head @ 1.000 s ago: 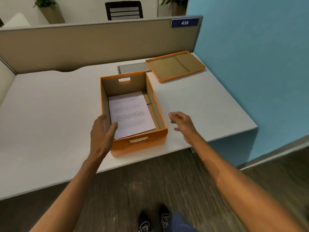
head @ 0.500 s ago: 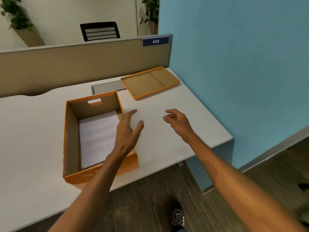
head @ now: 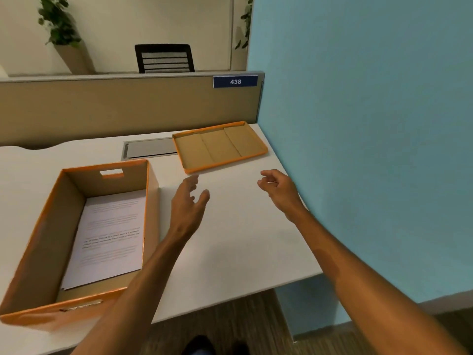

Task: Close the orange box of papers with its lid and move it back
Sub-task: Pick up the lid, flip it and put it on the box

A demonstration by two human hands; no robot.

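Note:
The orange box (head: 46,247) stands open at the near left of the white desk, with a stack of printed papers (head: 107,237) lying inside. Its orange lid (head: 220,147) lies upside down, brown inside up, at the desk's back right corner. My left hand (head: 189,203) hovers over the desk between box and lid, fingers spread, just short of the lid's near left corner. My right hand (head: 279,190) hangs to the right, fingers loosely curled and empty, a little in front of the lid's near edge.
The white desk (head: 243,247) ends at a beige partition (head: 128,108) behind and a blue wall (head: 358,124) on the right. A grey cable flap (head: 151,147) lies left of the lid. A black chair (head: 165,58) and plants stand beyond the partition.
Both hands have left the box and moved forward and right toward the lid. The view has swung right, so the box now sits at the left.

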